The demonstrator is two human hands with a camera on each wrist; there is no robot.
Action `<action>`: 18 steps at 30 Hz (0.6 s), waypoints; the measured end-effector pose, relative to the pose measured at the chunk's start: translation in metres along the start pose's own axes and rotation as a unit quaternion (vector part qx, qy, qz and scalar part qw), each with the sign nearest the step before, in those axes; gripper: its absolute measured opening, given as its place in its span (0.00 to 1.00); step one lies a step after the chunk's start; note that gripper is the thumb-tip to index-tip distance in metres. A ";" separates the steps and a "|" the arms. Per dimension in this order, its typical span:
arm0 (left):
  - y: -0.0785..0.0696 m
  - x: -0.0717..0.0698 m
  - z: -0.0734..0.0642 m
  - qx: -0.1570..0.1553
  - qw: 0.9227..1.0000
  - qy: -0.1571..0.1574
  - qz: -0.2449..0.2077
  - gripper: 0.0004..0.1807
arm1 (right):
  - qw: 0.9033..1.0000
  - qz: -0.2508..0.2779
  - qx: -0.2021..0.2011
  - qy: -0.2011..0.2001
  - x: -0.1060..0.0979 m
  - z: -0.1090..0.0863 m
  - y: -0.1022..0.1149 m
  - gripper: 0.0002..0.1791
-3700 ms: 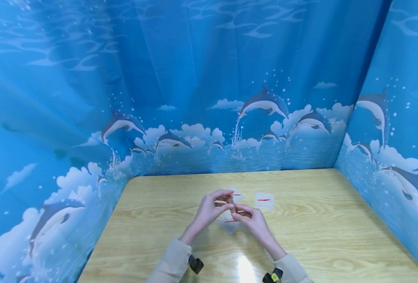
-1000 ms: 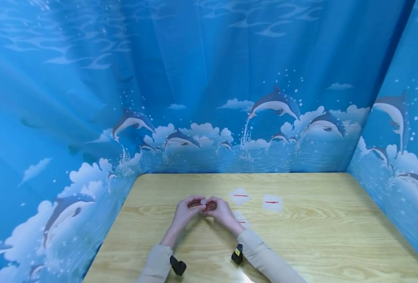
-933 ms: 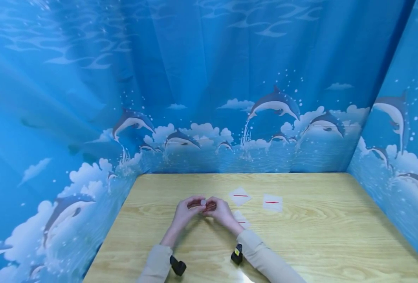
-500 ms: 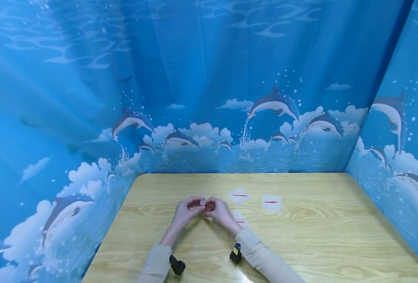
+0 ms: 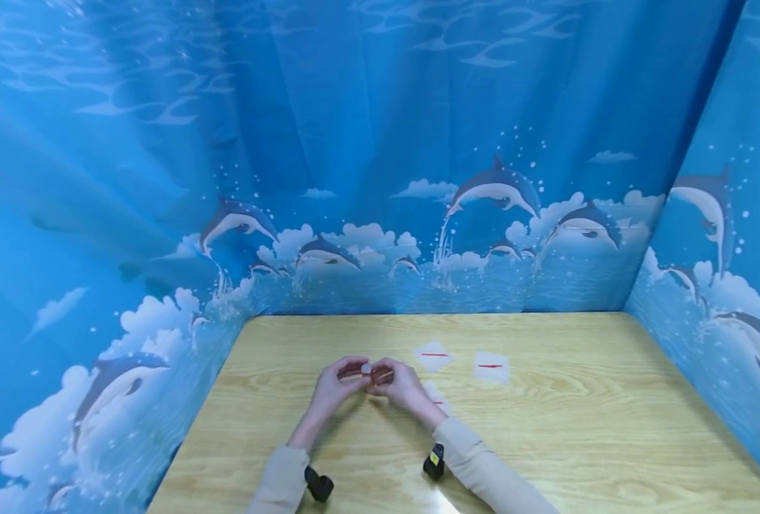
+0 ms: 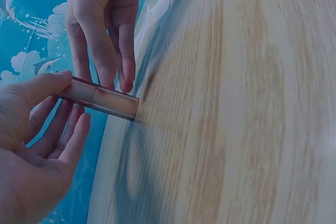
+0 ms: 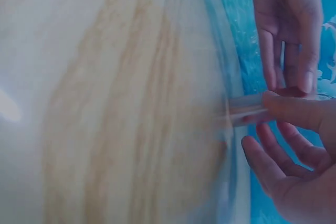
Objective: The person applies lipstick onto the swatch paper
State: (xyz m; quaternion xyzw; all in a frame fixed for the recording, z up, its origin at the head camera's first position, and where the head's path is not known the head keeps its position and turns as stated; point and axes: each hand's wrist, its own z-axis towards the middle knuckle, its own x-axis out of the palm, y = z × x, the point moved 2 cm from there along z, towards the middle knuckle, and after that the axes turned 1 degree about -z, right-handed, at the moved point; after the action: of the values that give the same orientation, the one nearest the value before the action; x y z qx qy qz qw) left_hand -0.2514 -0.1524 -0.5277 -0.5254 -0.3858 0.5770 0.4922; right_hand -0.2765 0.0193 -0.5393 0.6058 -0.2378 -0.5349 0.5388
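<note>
Both hands hold a small pinkish lip gloss tube (image 6: 107,100), two-part with a visible seam, above the left-middle of the table. Its pale round end (image 5: 366,369) faces up in the head view. My left hand (image 5: 333,385) pinches it between thumb and fingertips near one end, the other fingers loosely bent. From the other side, my right hand (image 5: 402,390) grips it with thumb and index finger. In the right wrist view the tube (image 7: 245,109) is blurred and partly covered by the right thumb.
Three white paper squares with red lines lie right of the hands: one at the back (image 5: 434,364), one farther right (image 5: 492,375), and one nearer (image 5: 433,391), partly hidden by the right wrist. A dolphin-print curtain (image 5: 354,178) borders the wooden table (image 5: 579,428).
Since the oldest frame, both hands have moved left with the lip gloss tube, off the paper squares, and turned its end upward. Over the last second they stay almost still.
</note>
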 end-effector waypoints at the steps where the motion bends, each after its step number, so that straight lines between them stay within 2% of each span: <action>1: -0.001 -0.001 -0.001 0.002 1.000 0.001 -0.002 0.21 | 1.000 -0.001 0.003 0.001 -0.002 -0.002 0.001 0.20; 6: -0.002 -0.005 -0.003 0.013 1.000 0.010 0.008 0.23 | 1.000 -0.022 0.003 -0.003 -0.017 -0.009 0.007 0.21; 12: -0.003 -0.012 -0.009 0.003 0.997 0.017 0.076 0.29 | 0.999 -0.029 -0.013 -0.026 -0.040 -0.019 0.009 0.20; 15: -0.003 -0.017 -0.013 0.020 0.991 0.022 0.129 0.31 | 0.999 -0.022 -0.018 -0.037 -0.053 -0.027 0.010 0.20; 18: -0.003 -0.023 -0.017 0.044 0.982 0.023 0.183 0.34 | 0.998 -0.032 -0.017 -0.049 -0.069 -0.037 0.009 0.21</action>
State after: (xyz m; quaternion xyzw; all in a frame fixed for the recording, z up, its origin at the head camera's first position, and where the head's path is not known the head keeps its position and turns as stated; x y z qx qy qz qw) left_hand -0.2349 -0.1755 -0.5219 -0.5780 -0.2454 0.6617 0.4098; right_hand -0.2619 0.0911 -0.5102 0.5768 -0.2350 -0.5846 0.5199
